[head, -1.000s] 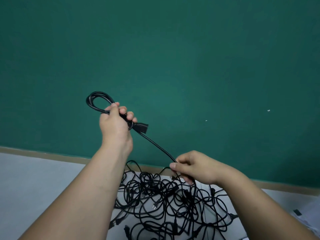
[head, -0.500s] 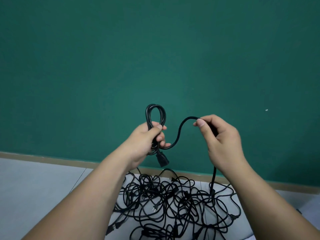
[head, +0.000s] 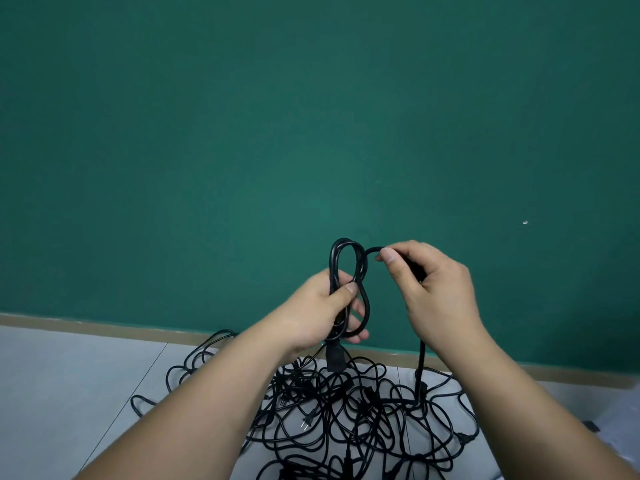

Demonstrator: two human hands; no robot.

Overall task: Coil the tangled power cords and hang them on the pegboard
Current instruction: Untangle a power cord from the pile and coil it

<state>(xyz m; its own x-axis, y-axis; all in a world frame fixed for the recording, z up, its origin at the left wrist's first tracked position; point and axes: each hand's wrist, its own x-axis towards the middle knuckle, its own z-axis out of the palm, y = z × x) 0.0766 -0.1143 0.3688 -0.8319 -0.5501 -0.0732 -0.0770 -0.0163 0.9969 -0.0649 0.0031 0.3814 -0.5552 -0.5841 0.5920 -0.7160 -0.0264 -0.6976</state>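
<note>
My left hand (head: pixel 320 311) grips a small coil of black power cord (head: pixel 333 261), its loops sticking up above my thumb and its connector end (head: pixel 335 359) hanging below the palm. My right hand (head: pixel 429 292) pinches the same cord right beside the coil's top, and the cord drops from that hand down into a tangled pile of black power cords (head: pixel 346 417) on the floor. No pegboard is in view.
A green wall (head: pixel 311 116) fills the upper view, with a tan baseboard (head: pixel 86 328) along its foot. The floor (head: pixel 69 393) is light grey tile. Something white and black (head: pixel 602 427) lies at the right edge.
My right hand rose from the pile with the cord and came up against the coil. My left hand dropped toward the centre and turned the coil upright.
</note>
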